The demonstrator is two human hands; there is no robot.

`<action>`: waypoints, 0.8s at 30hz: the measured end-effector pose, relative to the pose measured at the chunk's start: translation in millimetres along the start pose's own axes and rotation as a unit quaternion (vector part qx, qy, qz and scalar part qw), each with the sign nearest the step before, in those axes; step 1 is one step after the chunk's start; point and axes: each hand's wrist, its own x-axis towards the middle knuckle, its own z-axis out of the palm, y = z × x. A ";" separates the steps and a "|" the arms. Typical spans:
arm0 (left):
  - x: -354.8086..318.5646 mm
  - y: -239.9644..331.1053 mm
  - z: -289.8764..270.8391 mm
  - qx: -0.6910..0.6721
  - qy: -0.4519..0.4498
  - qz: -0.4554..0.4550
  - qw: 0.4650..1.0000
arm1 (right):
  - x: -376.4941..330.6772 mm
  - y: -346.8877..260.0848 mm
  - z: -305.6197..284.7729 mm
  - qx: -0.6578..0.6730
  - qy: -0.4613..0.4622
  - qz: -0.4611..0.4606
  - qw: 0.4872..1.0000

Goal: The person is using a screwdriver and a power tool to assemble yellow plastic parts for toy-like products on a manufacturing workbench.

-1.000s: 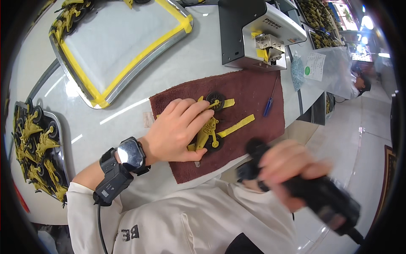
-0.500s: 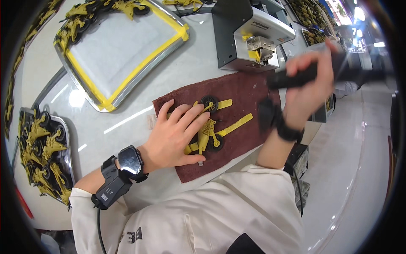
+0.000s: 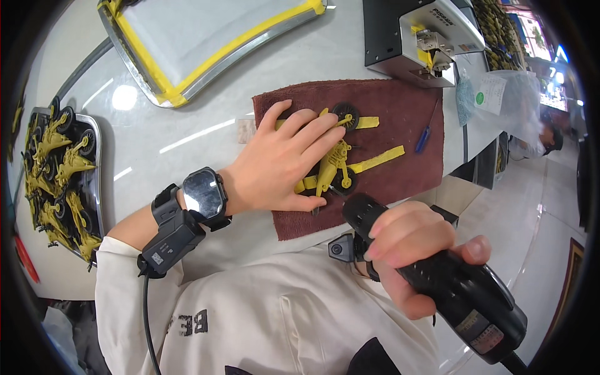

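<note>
A yellow model motorcycle (image 3: 334, 157) with black wheels lies on its side on a brown towel (image 3: 381, 181). My left hand (image 3: 275, 155) rests over it, fingers spread across one end and the thumb at the other, holding it down; part of the model is hidden underneath. Strips of yellow tape (image 3: 378, 160) stretch along the towel beside the wheels. In my right hand (image 3: 415, 234) is a black electric screwdriver (image 3: 478, 306), gripped around its body. Its thin bit points at the model's near end, by the near wheel; whether it touches cannot be made out.
A tray (image 3: 100, 181) of more yellow models stands at the left. A metal frame edged with yellow tape (image 3: 234, 59) lies at the back. A grey machine (image 3: 390, 44) stands behind the towel. On its right part lies a blue-handled screwdriver (image 3: 423, 139). A clear plastic bag (image 3: 515, 100) is beyond.
My right hand has brought the electric screwdriver down from the upper right to the towel's near edge. My left hand stays on the model. The view has shifted, uncovering the blue-handled screwdriver.
</note>
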 end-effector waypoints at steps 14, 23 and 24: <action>-2.2 -2.7 0.6 -0.022 0.000 0.003 1.000 | 0.7 7.1 6.7 0.058 0.000 0.063 0.996; -0.7 -3.0 0.5 -0.029 -0.002 -0.003 1.000 | 3.8 21.9 2.2 0.045 -0.073 0.050 0.995; 0.5 -3.5 1.3 -0.036 0.003 -0.003 0.999 | 3.5 19.0 1.8 0.050 -0.062 0.051 0.996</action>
